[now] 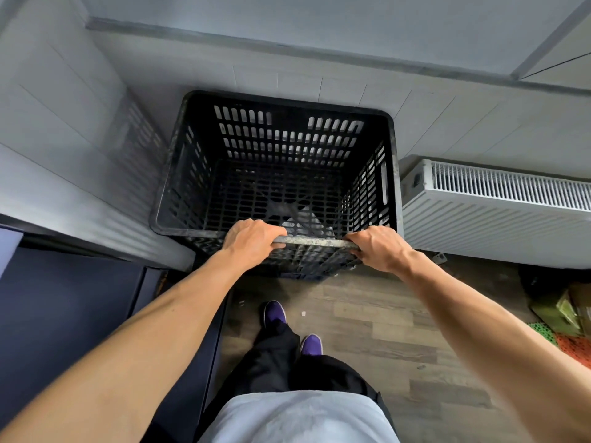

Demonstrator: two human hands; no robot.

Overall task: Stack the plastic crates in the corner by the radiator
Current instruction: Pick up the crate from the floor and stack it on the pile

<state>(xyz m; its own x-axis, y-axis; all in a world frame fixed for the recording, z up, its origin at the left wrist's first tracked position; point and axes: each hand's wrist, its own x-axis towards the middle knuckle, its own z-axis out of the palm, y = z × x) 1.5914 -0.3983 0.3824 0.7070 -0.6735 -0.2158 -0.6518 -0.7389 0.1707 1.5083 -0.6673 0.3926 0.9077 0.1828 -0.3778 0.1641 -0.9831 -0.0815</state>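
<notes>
Placing step, by the look of it: black crate (287,135) in the corner at 12 o'clock, radiator (495,212) at its 3 o'clock, left hand (252,241) and right hand (380,249) both clenched over its near rim; next move probably calls for squaring it to the walls, then letting go.

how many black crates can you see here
1. The black crate stands in the corner, left of the radiator, with the left hand and right hand gripping its near rim. Whatever is under it is hidden, so more crates may sit below.
</notes>
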